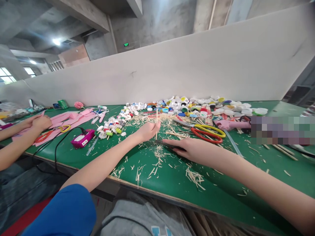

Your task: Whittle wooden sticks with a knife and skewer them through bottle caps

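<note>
My left hand (149, 131) is closed around a thin pale wooden stick (157, 116), held upright over the green table. In my right hand (185, 147) is a dark, narrow tool (169, 144) that looks like a knife. Its tip meets the stick's lower end or lies very close to it; I cannot tell which. Wood shavings (159, 154) are scattered beneath and around both hands. Just beyond my right hand lie scissors with yellow handles (211, 130) and another pair with orange handles (206, 136).
Piles of bottle caps (182, 105) line the back, below a white partition (197, 65). A purple box (82, 139) with a black cable sits left. Another person's hands (40, 121) are over pink sheets (64, 119) at far left. Glue sticks (232, 144) and loose sticks (283, 152) lie right.
</note>
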Tool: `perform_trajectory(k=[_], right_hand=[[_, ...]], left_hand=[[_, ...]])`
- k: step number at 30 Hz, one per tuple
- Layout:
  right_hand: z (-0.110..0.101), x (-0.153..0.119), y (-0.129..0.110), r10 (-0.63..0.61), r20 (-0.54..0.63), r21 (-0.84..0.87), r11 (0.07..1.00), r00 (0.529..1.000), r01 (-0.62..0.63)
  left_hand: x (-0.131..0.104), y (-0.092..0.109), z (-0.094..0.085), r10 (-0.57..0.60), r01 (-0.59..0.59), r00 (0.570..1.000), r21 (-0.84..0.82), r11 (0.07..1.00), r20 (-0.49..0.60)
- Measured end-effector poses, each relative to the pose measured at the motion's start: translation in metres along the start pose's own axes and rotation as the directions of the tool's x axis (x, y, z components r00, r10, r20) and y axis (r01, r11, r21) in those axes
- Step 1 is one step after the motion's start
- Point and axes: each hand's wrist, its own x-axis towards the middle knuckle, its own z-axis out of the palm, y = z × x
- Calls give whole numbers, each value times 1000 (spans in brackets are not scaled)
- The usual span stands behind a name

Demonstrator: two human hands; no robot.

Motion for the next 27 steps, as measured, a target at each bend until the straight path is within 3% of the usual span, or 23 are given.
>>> perform_trajectory(k=[7,12,17,22,27], right_hand=[[2,0,2,3,-12,38,999,1000,-3],[1,-2,2,5,-106,-34,999,994,-9],[5,-3,-3,-18,-61,-80,997,998,13],[8,-3,-9,-41,-72,-106,994,997,33],[9,-4,-11,-28,-123,-154,988,992,8]], left_hand=[[-1,1,-1,10,-10,1000,13,1000,4],[-1,3,-1,14,-14,1000,9,1000,-12],[-1,2,1,17,-17,998,10,1000,-52],[0,2,4,61,-58,992,28,998,-106],[0,3,4,22,-19,991,21,1000,-134]])
